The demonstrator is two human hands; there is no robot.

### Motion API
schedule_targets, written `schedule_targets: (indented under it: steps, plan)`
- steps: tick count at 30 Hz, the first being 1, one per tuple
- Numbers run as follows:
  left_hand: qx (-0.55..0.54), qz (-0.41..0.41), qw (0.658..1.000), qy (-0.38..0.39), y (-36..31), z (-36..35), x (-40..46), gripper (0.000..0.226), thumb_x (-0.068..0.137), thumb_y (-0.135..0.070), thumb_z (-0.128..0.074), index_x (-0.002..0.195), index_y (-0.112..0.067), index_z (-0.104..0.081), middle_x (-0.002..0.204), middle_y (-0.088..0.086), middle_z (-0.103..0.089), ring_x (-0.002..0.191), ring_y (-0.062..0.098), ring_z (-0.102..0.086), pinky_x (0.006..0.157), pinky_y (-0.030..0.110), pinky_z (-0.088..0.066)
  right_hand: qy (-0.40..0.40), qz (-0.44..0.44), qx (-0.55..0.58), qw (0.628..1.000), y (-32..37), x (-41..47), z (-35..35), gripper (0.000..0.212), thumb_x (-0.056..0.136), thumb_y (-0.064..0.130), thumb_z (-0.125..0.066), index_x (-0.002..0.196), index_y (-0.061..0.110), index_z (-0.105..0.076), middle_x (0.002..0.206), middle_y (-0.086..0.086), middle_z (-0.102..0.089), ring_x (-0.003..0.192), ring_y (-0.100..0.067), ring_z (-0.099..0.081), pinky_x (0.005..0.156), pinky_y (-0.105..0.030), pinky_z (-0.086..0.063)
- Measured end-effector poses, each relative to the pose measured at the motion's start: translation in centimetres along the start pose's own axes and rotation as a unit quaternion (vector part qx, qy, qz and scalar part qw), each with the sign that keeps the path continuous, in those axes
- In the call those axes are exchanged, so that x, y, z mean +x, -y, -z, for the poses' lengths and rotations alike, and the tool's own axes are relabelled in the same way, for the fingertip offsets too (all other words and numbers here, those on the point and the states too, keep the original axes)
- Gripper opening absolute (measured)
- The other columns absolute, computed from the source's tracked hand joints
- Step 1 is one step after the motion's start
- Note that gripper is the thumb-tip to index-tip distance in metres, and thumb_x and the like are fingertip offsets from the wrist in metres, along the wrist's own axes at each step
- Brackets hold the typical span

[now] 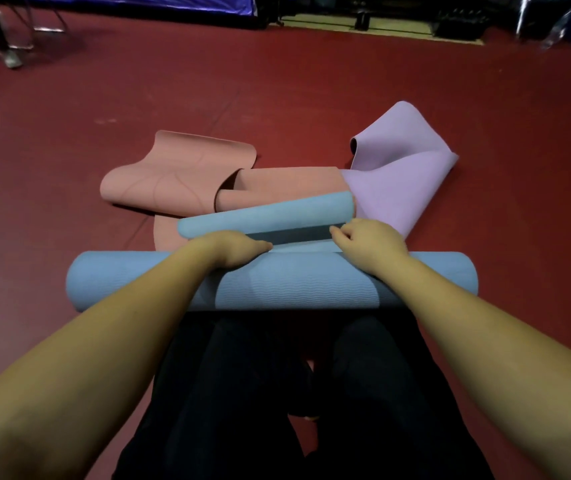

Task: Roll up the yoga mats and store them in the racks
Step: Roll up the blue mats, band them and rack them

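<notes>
No readable text, label, brand, number or sign shows anywhere. The pink yoga mat (pixel 159 181) carries only faint curved lines, and the blue yoga mat (pixel 277 282) only a fine wavy surface texture.

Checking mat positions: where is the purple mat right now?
In the head view, the purple mat lies crumpled on the red floor, right of the pink mat, beyond the right hand.

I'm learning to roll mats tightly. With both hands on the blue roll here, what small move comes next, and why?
Probably push the blue roll forward another turn. The left hand and right hand rest on its top, and the blue mat's curled far end is not yet wound in. It lies over the pink mat and beside the purple mat.
</notes>
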State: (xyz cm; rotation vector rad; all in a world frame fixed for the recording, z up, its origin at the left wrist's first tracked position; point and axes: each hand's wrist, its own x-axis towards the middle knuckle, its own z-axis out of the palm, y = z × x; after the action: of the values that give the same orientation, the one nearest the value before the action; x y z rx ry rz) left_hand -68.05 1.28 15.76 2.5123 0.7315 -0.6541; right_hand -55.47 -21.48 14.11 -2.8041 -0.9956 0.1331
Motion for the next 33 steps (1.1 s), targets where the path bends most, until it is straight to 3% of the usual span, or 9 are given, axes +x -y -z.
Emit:
schedule_targets:
  steps: [2,6,11,15,18,21,25,27,33]
  plan:
    - [-0.019,0.002,1.000,0.021,0.0,0.1,0.5,0.071,0.094,-0.069,-0.039,0.142,-0.019,-0.052,0.153,0.005,-0.043,0.137,0.026,-0.041,0.114,0.041,-0.028,-0.022,-0.004,-0.003,1.000,0.1,-0.4,-0.2,0.054,0.103,0.046,-0.031,0.079,0.012,-0.066,0.085,-0.007,-0.065,0.084,-0.030,-0.060,0.067,-0.037,-0.044]
    - [-0.057,-0.004,0.998,0.037,0.1,0.2,1.4,0.070,0.093,-0.067,-0.045,0.145,-0.020,-0.048,0.153,0.004,-0.042,0.137,0.025,-0.042,0.115,0.042,-0.028,-0.050,-0.002,-0.001,0.999,0.1,-1.9,-0.2,0.051,0.100,0.047,-0.037,0.070,0.012,-0.058,0.076,-0.004,-0.053,0.080,-0.029,-0.057,0.064,-0.036,-0.039]
    - [-0.071,-0.012,0.994,0.082,0.1,0.7,2.6,0.061,0.094,-0.063,-0.048,0.139,-0.023,-0.053,0.147,0.002,-0.049,0.130,0.023,-0.046,0.113,0.041,-0.030,-0.073,0.017,-0.043,0.996,0.7,-4.6,-1.9,0.060,0.093,0.063,-0.033,0.097,0.011,-0.063,0.098,-0.009,-0.066,0.097,-0.032,-0.059,0.077,-0.038,-0.041]
    - [-0.060,-0.010,0.995,0.083,0.2,0.9,3.1,0.062,0.088,-0.068,-0.051,0.132,-0.025,-0.060,0.139,0.002,-0.056,0.122,0.022,-0.052,0.112,0.044,-0.033,-0.080,0.016,-0.067,0.994,0.7,-4.9,-2.9,0.073,0.084,0.070,-0.019,0.094,0.012,-0.063,0.093,-0.009,-0.067,0.093,-0.033,-0.060,0.082,-0.039,-0.041]
    - [-0.002,-0.012,1.000,-0.006,-0.2,0.5,3.1,0.060,0.097,-0.062,-0.042,0.133,-0.017,-0.060,0.143,0.007,-0.054,0.127,0.027,-0.049,0.108,0.039,-0.034,-0.071,0.006,-0.072,0.995,0.9,-3.8,-2.7,0.082,0.080,0.071,-0.011,0.099,0.013,-0.065,0.097,-0.007,-0.068,0.096,-0.030,-0.060,0.082,-0.037,-0.039]
    - [0.127,-0.068,0.981,-0.130,-0.8,0.1,1.8,0.044,0.107,-0.039,-0.030,0.125,-0.014,-0.062,0.123,0.011,-0.063,0.116,0.031,-0.056,0.097,0.043,-0.043,-0.053,0.002,-0.069,0.996,0.6,-2.9,-2.5,0.079,0.083,0.073,-0.014,0.099,0.015,-0.065,0.097,-0.004,-0.067,0.095,-0.028,-0.060,0.077,-0.036,-0.037]
    - [0.110,-0.110,0.940,-0.305,0.3,-1.8,0.9,0.043,0.106,-0.034,-0.034,0.086,-0.008,-0.061,0.093,0.016,-0.067,0.089,0.038,-0.063,0.076,0.045,-0.050,-0.030,0.000,-0.068,0.997,0.4,-2.3,-2.6,0.063,0.092,0.068,-0.028,0.096,0.016,-0.064,0.100,-0.004,-0.066,0.097,-0.029,-0.059,0.074,-0.035,-0.033]
    - [0.066,-0.099,0.934,-0.336,0.6,-3.3,0.3,0.045,0.103,-0.041,-0.038,0.076,-0.010,-0.057,0.088,0.017,-0.066,0.084,0.038,-0.062,0.072,0.043,-0.049,-0.003,-0.019,-0.052,0.998,0.4,-1.7,-2.6,0.063,0.092,0.070,-0.027,0.094,0.018,-0.063,0.103,-0.004,-0.066,0.101,-0.029,-0.060,0.074,-0.035,-0.037]
    - [0.147,-0.086,0.924,-0.341,1.2,-6.5,-1.2,0.064,0.094,-0.061,-0.021,0.080,-0.011,-0.060,0.082,0.012,-0.063,0.083,0.035,-0.060,0.083,0.045,-0.042,0.069,-0.047,-0.025,0.996,0.8,-0.2,-1.6,0.070,0.093,0.071,-0.024,0.116,0.020,-0.067,0.120,-0.006,-0.065,0.111,-0.028,-0.059,0.085,-0.037,-0.045]
